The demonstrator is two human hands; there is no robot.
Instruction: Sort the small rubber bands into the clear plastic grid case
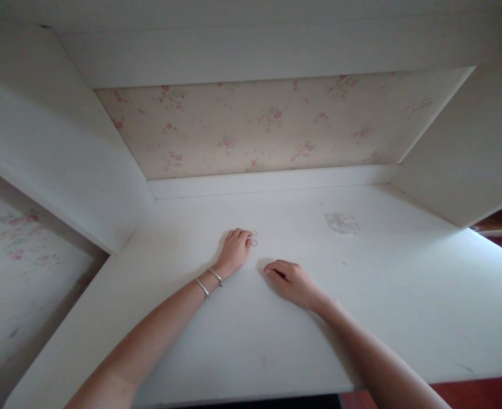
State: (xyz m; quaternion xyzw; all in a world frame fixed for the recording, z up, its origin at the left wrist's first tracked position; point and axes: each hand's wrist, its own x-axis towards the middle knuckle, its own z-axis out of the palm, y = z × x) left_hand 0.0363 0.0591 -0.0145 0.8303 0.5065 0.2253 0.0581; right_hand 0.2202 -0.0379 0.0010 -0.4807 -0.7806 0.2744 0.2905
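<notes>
- The white desk (361, 318) is the biggest thing here and basically bare and slick, so anything tiny can skate across it. It sits in a white alcove with flowery wallpaper (272, 125) at the back, and I'd guess the seam where the top meets that back ledge is a spot where small stuff could get lost.
- The left hand (234, 251), two bangles (210, 281) on its wrist, lies palm down on the desk with loosely curled fingers, tips touching two small rings (253, 238). It isn't gripping them, just nudging. One clumsy push and I reckon they roll off toward the back ledge.
- The right hand (291, 279) rests on the desk just to the right of the left hand, fingers curled under. Can't tell whether it holds anything. If it shifts left it could bump the rings.
- A small clear plastic scrap (341, 222) lies on the desk farther right of the rings, well apart. Pale on white, easy to miss and brush off.
</notes>
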